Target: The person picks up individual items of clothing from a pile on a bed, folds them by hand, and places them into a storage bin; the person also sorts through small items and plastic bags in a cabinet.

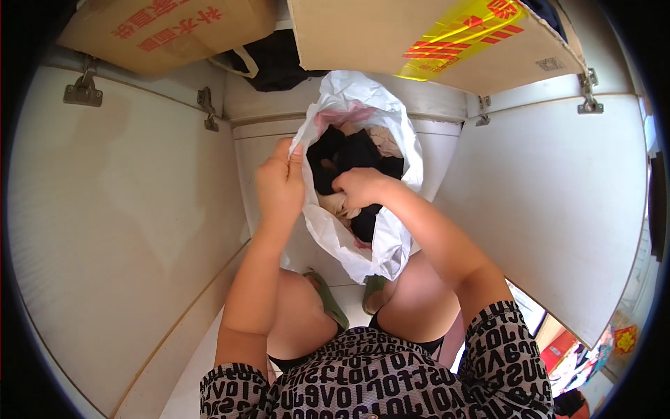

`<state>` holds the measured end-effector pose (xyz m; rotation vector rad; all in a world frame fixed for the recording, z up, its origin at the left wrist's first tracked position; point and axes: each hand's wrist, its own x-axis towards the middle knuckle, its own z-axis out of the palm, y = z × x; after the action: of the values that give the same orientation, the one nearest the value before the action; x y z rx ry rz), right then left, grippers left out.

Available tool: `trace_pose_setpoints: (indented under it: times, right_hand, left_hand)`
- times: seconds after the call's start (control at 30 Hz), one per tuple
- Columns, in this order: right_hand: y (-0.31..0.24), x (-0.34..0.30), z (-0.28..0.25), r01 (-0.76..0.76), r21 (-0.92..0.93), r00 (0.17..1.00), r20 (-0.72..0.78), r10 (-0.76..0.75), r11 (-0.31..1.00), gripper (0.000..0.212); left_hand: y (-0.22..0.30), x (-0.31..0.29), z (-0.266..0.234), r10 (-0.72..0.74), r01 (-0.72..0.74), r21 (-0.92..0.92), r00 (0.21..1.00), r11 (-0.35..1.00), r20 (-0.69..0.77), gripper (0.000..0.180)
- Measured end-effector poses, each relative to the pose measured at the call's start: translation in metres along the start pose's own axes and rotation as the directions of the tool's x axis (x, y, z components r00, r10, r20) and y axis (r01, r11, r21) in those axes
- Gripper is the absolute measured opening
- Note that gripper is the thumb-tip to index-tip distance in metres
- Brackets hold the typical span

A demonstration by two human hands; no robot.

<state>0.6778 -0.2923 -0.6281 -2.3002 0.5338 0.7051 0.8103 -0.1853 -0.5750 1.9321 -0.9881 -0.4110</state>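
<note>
Head view: your white plastic bag [364, 87] sits mouth-up at floor level, in front of your green slippers [329, 302] and between two white cabinet doors, left door [132, 209] and right door [544, 188]. Bag is thin, glossy and heavily creased; mouth is a tall, uneven oval, rim wavy and folded at your end. Pink-red patches show on the inner wall, at the far side and again low near you. Inside: black cloth [357, 150] bunched through the middle, beige cloth [385, 142] at far right, more beige at near left. Individual pieces hard to separate.

Your left hand [280, 178] is clamped on the bag's left rim, thumb against fingers. Your right hand [364, 187] is inside the mouth, fingers curled down at the cloth; fingertips hidden, can't tell if they're closed on any. Cardboard box [349, 35] overhangs beyond the bag.
</note>
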Motion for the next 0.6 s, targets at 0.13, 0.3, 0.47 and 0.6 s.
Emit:
trace_pose_setpoints:
  times: [0.13,0.3,0.47,0.6]
  right_hand:
    - [0.031,-0.017,-0.019,0.06,0.018,0.941,-0.334,-0.05,0.998,0.039]
    - [0.029,-0.091,-0.092,-0.326,0.336,0.692,-0.552,0.465,0.884,0.057]
    - [0.078,-0.082,-0.052,-0.491,0.381,0.784,-0.199,0.588,0.783,0.097]
    - [0.056,-0.046,-0.025,-0.32,0.54,0.947,0.204,0.248,0.778,0.09]
  left_hand:
    - [-0.007,0.002,-0.014,-0.028,0.028,0.039,1.0,0.999,0.0,0.024]
    - [-0.003,0.003,-0.024,-0.099,0.062,0.166,0.968,0.984,0.23,0.037]
    - [-0.01,-0.01,-0.006,0.073,-0.183,0.124,0.796,0.975,0.6,0.085]
    - [-0.004,-0.044,0.043,0.099,-0.067,-0.072,0.69,0.995,0.717,0.122]
